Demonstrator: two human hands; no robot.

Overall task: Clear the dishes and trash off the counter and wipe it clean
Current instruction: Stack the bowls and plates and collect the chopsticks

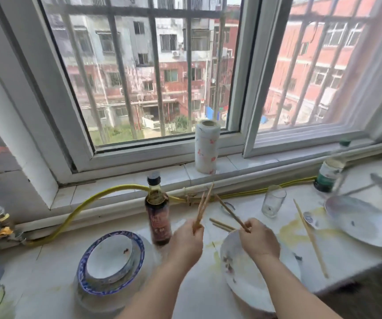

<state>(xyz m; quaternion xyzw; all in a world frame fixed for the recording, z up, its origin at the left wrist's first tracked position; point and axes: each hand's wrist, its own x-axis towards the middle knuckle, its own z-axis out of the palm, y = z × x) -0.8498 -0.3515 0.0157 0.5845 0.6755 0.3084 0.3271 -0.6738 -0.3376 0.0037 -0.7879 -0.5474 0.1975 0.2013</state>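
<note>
My left hand [186, 244] grips a bunch of wooden chopsticks [205, 203] that point up toward the window. My right hand [258, 241] pinches another pair of chopsticks [230, 211] slanting up to the left, above a white flowered plate [238, 275]. More chopsticks [222, 224] lie on the counter between my hands, and a single long chopstick [310, 238] lies to the right. A stack of plates with a blue-rimmed one on top [112, 261] sits at the left. Yellow stains [289, 231] mark the white counter.
A dark sauce bottle [159, 215] stands just behind my left hand. An empty glass [272, 201], a green-labelled bottle [329, 171], a small spoon [310, 219] and large plates [364, 222] are at the right. A paper towel roll [206, 147] stands on the sill. A yellow hose [89, 203] runs along the wall.
</note>
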